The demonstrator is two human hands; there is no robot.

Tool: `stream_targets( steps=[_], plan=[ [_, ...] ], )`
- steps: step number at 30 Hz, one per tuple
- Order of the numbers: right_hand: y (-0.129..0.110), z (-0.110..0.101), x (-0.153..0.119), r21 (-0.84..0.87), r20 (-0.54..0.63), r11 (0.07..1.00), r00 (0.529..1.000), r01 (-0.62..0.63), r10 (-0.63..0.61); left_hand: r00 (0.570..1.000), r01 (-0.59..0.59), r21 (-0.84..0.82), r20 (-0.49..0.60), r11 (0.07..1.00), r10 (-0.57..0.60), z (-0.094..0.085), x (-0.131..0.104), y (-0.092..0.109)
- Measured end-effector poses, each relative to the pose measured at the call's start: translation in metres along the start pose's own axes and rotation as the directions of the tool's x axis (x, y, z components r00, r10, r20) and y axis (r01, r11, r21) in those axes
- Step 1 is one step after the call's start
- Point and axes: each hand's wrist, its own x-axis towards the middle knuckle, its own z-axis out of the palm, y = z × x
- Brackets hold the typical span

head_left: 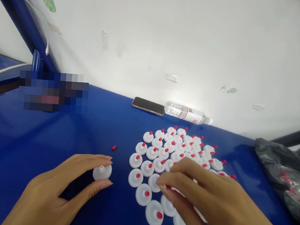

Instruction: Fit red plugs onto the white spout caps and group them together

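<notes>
My left hand (73, 179) pinches a white round disc cap (102, 172) by its edges between thumb and fingers. Its small nozzle points up, with no red tip on it. Just beyond lies a loose red tip (114, 147) on the blue table. My right hand (198, 191) hovers over a cluster of white disc caps (147, 168), most bearing a red tip on the nozzle. Its thumb and fingers are closed together. A bit of red shows by those fingers, but I cannot tell whether it is held or belongs to a cap underneath.
A dark-screened phone (148, 106) and a clear plastic bottle (187, 113) lie along the white wall (150, 40). At the right edge, a black plastic bag (274, 165) holds red pieces. A white cable (47, 47) hangs at upper left, near a pixelated patch.
</notes>
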Motion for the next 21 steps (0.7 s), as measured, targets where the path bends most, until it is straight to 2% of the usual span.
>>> stream_targets(
  steps=[3, 8, 11, 14, 17, 21],
  plan=[
    [-0.002, 0.005, 0.026, 0.006, 0.028, 0.999, 0.999, 0.036, -0.036, 0.999, -0.014, 0.01, 0.03, 1.0, 0.014, 0.006, -0.001, -0.003],
    [-0.006, 0.013, 0.078, -0.004, 0.189, 0.998, 0.981, 0.055, -0.053, 0.999, -0.039, -0.001, 0.025, 0.999, 0.039, 0.004, -0.002, 0.002],
    [-0.002, 0.022, 0.1, -0.028, 0.21, 0.992, 0.971, 0.121, -0.113, 0.999, -0.047, -0.007, 0.026, 0.999, 0.047, 0.002, -0.003, 0.004],
    [0.004, 0.035, 0.113, -0.039, 0.247, 0.987, 0.959, 0.155, -0.141, 0.998, -0.056, -0.004, 0.006, 0.998, 0.056, 0.001, -0.002, 0.004],
    [0.007, 0.046, 0.121, -0.011, 0.306, 0.993, 0.946, 0.118, -0.108, 0.998, -0.069, 0.011, -0.013, 0.998, 0.069, 0.0, 0.001, 0.008],
    [0.004, 0.049, 0.126, 0.005, 0.358, 0.998, 0.932, 0.057, -0.055, 0.995, -0.085, 0.011, -0.048, 0.996, 0.085, -0.004, 0.005, 0.016]
  ],
)
